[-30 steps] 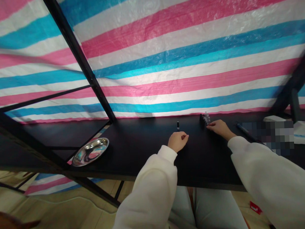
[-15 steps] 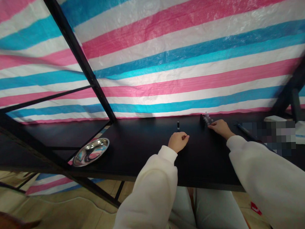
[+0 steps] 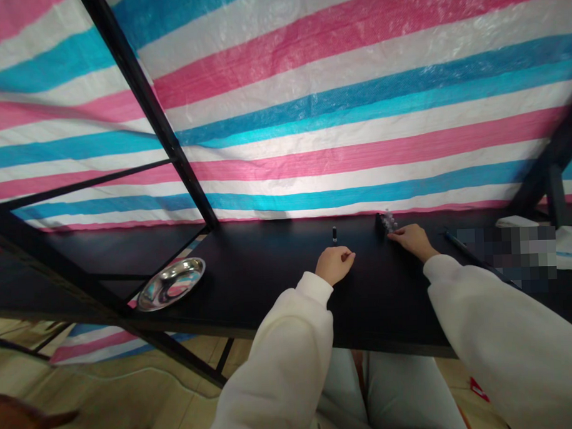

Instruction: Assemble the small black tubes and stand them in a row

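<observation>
Over the black tabletop (image 3: 269, 271), my left hand (image 3: 334, 265) is curled closed; the inside of its fingers is hidden, so I cannot tell what it holds, if anything. A small upright black cylinder with a pale band (image 3: 334, 235) stands just beyond it. My right hand (image 3: 412, 240) has its fingertips pinched together at the near right edge of a small cluster of clear, bead-like bumps (image 3: 388, 222). A black upright piece (image 3: 379, 223) adjoins the cluster on its left. Their exact kind is too small to make out.
To the left lies a shiny oval metal dish (image 3: 146, 301) near a black frame post (image 3: 151, 113). A dark pen-like stick (image 3: 460, 243) and a blurred-out patch (image 3: 517, 256) are at the right, beside white items (image 3: 571, 245). A striped sheet (image 3: 340, 162) hangs behind the table.
My right hand has shifted very slightly left at the clear beaded cluster. My left hand, the black cylinder and the dish stay where they were.
</observation>
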Action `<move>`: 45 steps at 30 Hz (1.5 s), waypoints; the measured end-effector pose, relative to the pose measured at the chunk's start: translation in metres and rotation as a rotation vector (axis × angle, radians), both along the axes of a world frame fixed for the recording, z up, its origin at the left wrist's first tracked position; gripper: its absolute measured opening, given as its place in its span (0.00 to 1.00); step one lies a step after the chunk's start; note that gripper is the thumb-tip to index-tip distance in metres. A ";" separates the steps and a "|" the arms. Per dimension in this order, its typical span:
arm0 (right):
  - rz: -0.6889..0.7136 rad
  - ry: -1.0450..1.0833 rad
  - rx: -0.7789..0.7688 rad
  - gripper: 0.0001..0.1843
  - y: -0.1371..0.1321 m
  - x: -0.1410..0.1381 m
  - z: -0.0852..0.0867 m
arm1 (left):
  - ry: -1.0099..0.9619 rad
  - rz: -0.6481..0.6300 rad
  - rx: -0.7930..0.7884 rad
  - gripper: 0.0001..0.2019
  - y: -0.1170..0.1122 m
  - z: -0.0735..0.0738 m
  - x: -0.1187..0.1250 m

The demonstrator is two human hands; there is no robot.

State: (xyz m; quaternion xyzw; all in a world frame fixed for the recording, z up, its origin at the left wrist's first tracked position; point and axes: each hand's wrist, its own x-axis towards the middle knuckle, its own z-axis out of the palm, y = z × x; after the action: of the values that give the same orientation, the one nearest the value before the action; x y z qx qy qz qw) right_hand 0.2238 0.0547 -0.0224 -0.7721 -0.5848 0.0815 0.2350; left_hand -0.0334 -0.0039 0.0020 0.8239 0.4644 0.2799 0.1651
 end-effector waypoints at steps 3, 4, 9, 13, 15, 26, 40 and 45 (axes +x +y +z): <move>-0.003 0.012 0.002 0.16 0.000 0.001 0.001 | 0.001 -0.001 -0.001 0.15 0.000 0.001 0.000; -0.001 0.015 0.000 0.16 0.000 0.001 0.001 | 0.000 -0.001 0.000 0.15 0.000 0.001 0.000; 0.006 0.024 -0.007 0.16 0.000 0.001 0.002 | -0.009 -0.002 -0.003 0.15 0.001 -0.001 0.000; 0.021 0.004 -0.015 0.17 0.001 0.002 0.000 | -0.003 0.000 0.002 0.15 0.001 -0.002 0.000; 0.027 -0.002 -0.020 0.18 0.001 0.003 0.000 | 0.002 0.007 -0.001 0.15 0.001 -0.002 0.001; 0.106 -0.182 -0.156 0.13 -0.018 0.003 0.019 | 0.054 0.227 -0.031 0.13 0.002 0.002 -0.001; 0.484 -0.109 -0.020 0.20 -0.021 -0.097 0.023 | 0.128 0.500 -0.157 0.12 0.003 0.003 -0.007; 0.406 -0.011 0.020 0.23 0.005 -0.131 0.013 | 0.156 0.525 -0.128 0.12 0.002 0.003 -0.006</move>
State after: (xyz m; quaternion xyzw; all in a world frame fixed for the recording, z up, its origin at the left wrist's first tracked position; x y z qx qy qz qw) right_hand 0.0927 0.0596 -0.0094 -0.6365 -0.7304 0.1171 0.2183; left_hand -0.0394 -0.0016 0.0051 0.6822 0.6900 0.2190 0.1022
